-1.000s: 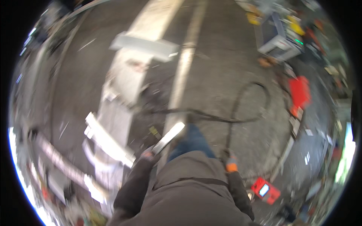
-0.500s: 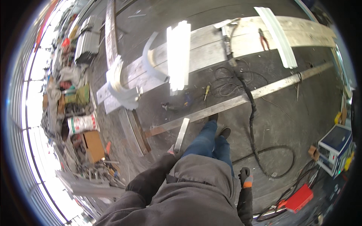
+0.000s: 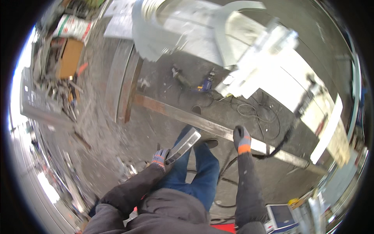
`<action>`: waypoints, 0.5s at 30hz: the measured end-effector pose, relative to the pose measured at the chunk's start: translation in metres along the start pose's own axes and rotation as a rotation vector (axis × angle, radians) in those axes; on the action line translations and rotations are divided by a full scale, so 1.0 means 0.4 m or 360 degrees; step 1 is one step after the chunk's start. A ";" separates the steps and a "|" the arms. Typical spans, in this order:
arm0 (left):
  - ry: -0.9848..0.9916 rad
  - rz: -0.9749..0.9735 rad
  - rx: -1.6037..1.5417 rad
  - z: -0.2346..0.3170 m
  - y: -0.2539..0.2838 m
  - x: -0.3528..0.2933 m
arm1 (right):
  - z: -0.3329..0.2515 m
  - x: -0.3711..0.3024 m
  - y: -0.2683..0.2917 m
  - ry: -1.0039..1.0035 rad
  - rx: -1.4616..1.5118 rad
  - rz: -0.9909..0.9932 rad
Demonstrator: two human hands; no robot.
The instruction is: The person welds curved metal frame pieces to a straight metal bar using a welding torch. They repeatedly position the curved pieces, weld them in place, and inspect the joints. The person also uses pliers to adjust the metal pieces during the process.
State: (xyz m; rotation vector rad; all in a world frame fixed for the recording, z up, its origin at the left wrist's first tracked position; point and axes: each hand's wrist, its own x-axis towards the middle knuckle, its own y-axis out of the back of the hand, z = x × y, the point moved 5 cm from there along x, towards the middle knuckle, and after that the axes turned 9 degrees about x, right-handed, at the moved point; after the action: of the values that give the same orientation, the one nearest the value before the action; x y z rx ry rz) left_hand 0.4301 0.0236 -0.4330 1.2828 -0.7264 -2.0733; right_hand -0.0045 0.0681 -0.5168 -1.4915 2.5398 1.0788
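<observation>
My left hand (image 3: 160,157), in a grey glove with orange at the cuff, is closed around one end of a short, shiny metal bar (image 3: 186,142). The bar slants up and to the right over my legs. My right hand (image 3: 242,138), gloved the same way, is raised in front of me with its fingers curled in; nothing sticks out of it. In the view it overlaps a long steel beam (image 3: 210,126), and I cannot tell whether it touches. Beyond the beam, a blurred bundle of pale metal strips (image 3: 261,58) lies across the light bench (image 3: 187,13).
Curved grey metal pieces (image 3: 157,41) rest on the bench at the far left. Blue (image 3: 206,84) and dark power tools with cables lie on the floor beyond the beam. A black hose (image 3: 286,138) crosses the beam at right. A cardboard box (image 3: 71,58) stands among scrap at left.
My view has swung so the bench runs down to the right. My right hand has come up and forward from my side. My left hand still holds the bar, now further out.
</observation>
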 end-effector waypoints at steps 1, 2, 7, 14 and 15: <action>0.0000 -0.0027 0.0024 -0.005 -0.015 -0.003 | 0.067 0.097 -0.070 -0.0177 -0.0055 -0.0168; -0.0032 0.0021 0.0104 -0.008 -0.021 -0.004 | 0.126 0.198 -0.161 -0.0227 -0.0157 -0.0242; 0.0037 0.0108 0.0214 -0.031 -0.037 -0.035 | 0.448 0.517 -0.547 -0.0546 -0.1074 -0.1169; 0.0142 0.0734 0.0237 -0.096 -0.103 -0.033 | 0.733 0.661 -0.813 -0.0203 -0.0834 -0.1099; 0.0161 0.0741 0.0264 -0.104 -0.120 -0.031 | 0.786 0.681 -0.848 -0.0291 -0.0891 -0.1171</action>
State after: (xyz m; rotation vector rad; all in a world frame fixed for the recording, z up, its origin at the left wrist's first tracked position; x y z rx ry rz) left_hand 0.4633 0.0590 -0.4759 1.1607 -1.0546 -1.5904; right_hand 0.0065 -0.0712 -1.0351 -2.0527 1.3868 1.7051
